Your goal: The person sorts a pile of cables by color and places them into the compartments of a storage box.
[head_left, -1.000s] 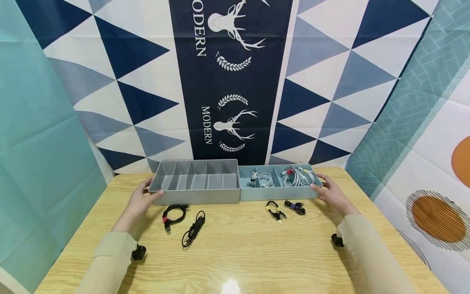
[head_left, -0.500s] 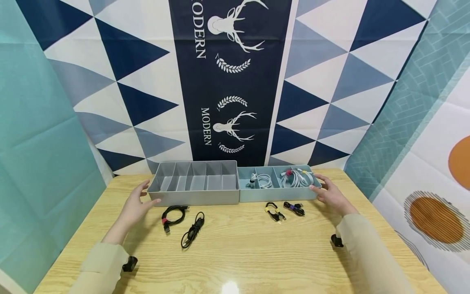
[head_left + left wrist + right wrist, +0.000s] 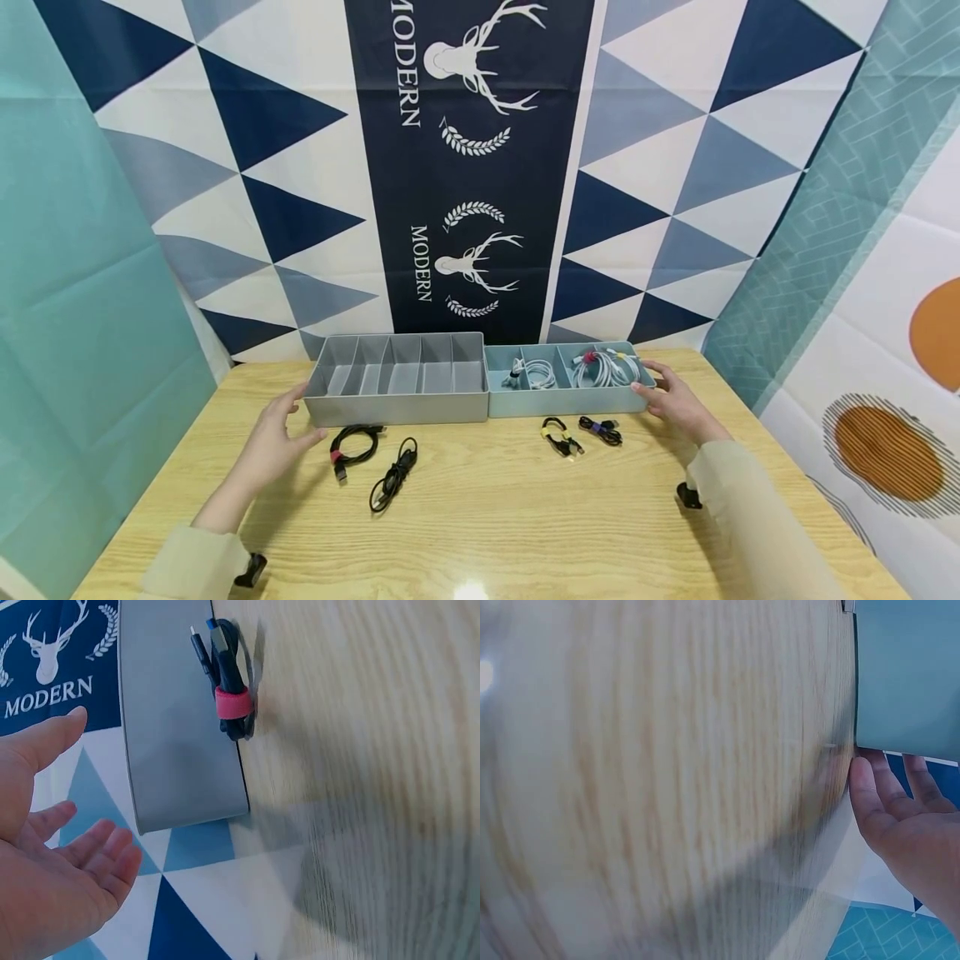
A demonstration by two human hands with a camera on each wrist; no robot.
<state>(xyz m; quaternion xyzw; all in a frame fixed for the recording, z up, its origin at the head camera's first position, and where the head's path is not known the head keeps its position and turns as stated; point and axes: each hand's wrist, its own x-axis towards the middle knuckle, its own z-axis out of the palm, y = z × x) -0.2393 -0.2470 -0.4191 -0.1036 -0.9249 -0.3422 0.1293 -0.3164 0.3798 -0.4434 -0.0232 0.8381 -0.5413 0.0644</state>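
Observation:
A grey divided organizer box point(image 3: 397, 409) and a light blue one point(image 3: 566, 404) stand end to end at the back of the table. My left hand point(image 3: 272, 442) is off the grey box's left end, thumb and fingers spread and holding nothing; the left wrist view shows a gap between fingers and box wall. At the blue box's right end is my right hand point(image 3: 675, 404), its thumb over the front corner and its fingers point(image 3: 864, 776) right at the end wall. White coiled cables point(image 3: 600, 367) lie in the blue box; the grey compartments show bare floors.
In front of the grey box lie a black cable with a red tie point(image 3: 356, 446) and another coiled black cable point(image 3: 393, 475). Before the blue box are a yellow-tied cable point(image 3: 558, 437) and a purple-tied one point(image 3: 600, 430). A patterned cloth point(image 3: 472, 167) hangs behind the table.
My left hand has let go of the grey box's end and drawn back toward the lower left. My right hand stays at the blue box; both boxes stay in place.

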